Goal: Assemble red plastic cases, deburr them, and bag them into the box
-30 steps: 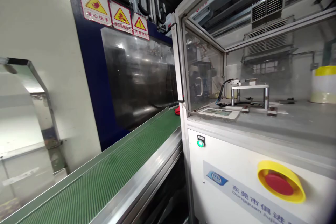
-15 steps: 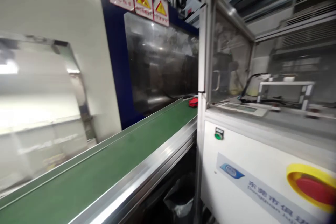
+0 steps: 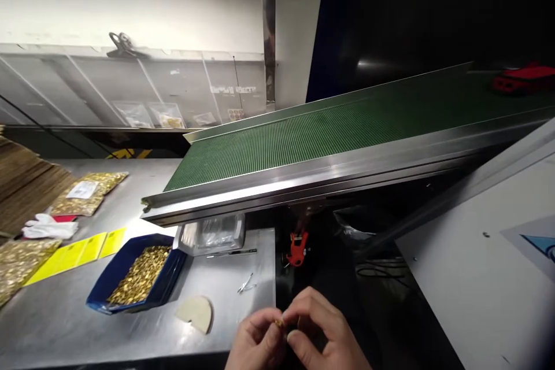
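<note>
At the bottom of the head view, my left hand [image 3: 254, 342] pinches a small gold-coloured metal piece [image 3: 278, 322] between thumb and forefinger. My right hand [image 3: 323, 328] meets it there, its fingers curled and its forefinger tip close to the piece. Whether the right fingers grip anything is hidden. Left of my hands, a blue bin [image 3: 102, 283] on the metal table [image 3: 229, 324] holds many similar gold pieces [image 3: 141, 274]. A pale half-round disc [image 3: 195, 312] lies between bin and hands.
A green conveyor belt [image 3: 269, 144] slopes over the table, carrying a red object [image 3: 524, 78] at its far end. Bags of gold pieces [image 3: 89, 192], white gloves [image 3: 48, 226] and yellow sheets [image 3: 71, 255] lie left. A white machine cabinet [image 3: 477, 266] stands right.
My view has swung left and down from the conveyor and cabinet to the table. Both hands, the blue bin and the table's contents have come into sight.
</note>
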`<state>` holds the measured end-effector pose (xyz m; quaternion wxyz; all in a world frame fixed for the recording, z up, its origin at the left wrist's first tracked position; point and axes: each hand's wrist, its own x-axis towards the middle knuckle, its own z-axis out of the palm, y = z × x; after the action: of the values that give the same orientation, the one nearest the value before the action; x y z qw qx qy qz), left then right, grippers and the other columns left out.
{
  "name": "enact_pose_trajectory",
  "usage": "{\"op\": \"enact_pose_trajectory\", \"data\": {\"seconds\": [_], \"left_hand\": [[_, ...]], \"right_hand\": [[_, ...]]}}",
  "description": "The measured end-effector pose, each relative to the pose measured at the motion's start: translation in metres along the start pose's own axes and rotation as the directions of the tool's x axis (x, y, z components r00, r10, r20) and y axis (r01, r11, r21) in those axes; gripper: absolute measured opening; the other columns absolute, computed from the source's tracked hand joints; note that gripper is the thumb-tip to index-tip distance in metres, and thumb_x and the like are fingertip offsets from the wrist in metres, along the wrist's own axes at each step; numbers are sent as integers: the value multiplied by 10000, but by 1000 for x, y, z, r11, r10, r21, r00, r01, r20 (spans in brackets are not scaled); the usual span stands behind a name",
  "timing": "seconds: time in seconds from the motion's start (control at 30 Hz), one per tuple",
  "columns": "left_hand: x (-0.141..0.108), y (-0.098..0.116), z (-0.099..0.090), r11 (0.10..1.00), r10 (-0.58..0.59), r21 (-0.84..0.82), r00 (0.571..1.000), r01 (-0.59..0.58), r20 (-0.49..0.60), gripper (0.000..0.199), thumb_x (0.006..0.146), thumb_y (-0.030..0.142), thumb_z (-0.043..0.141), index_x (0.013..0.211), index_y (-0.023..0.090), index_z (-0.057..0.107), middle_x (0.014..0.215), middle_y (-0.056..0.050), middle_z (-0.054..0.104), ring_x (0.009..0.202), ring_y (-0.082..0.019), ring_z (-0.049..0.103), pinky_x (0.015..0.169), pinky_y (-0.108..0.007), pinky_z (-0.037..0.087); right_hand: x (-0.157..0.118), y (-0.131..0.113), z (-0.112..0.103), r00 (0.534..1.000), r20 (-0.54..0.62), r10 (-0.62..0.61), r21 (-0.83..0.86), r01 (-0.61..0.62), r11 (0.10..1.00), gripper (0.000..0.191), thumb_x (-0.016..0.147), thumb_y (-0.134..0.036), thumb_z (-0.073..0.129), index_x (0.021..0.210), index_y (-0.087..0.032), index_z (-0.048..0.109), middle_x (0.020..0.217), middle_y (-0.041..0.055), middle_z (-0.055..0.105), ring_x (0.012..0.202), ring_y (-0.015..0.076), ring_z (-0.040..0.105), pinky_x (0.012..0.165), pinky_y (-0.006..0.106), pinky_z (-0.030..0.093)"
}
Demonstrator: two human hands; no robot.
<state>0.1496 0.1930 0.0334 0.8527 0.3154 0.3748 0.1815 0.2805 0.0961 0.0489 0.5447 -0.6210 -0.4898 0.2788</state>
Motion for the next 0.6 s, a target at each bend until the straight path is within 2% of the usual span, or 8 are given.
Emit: {"op": "enact_pose_trajectory", "data": {"seconds": [0.07,0.27,0.4,0.5,0.6], "left_hand": [[-2,1,3,999,6,36,998,-8,61,502,520,564,982,659,139,754,554,35,527,503,-49,394,524,-194,246],[-9,8,4,980,52,182,987,-80,154,435,572,578,952,655,177,808,623,-21,630,560,-115,511,554,-238,359],[-7,8,2,924,82,348,971,-159,226,391,676,581,896,736,197,853,693,-76,709,655,-186,604,624,-272,441],[-7,9,2,855,128,458,955,-242,266,394,753,600,830,811,213,872,741,-111,744,692,-234,641,656,-307,482],[-9,8,1,828,162,489,952,-274,259,424,781,634,786,808,220,874,708,-107,729,644,-220,613,621,-303,471]], "right_hand": [[-2,-5,-3,1000,3,1,-7,-1,1000,97,963,-251,637,1037,-241,699,905,24,647,745,140,630,671,225,512],[-13,5,-5,986,-74,-147,65,152,986,152,984,-351,690,1124,-312,737,900,11,581,740,132,607,634,225,493],[-17,4,-5,981,-147,-126,73,138,988,101,968,-368,717,1017,-292,763,861,2,538,694,113,566,610,220,478],[-18,1,-6,975,-213,-69,102,92,991,199,984,-437,678,963,-251,744,862,17,556,716,131,585,640,242,512],[-17,-4,-9,981,-177,-81,49,91,995,189,998,-406,663,974,-236,740,864,30,602,756,150,632,671,252,541]]}}
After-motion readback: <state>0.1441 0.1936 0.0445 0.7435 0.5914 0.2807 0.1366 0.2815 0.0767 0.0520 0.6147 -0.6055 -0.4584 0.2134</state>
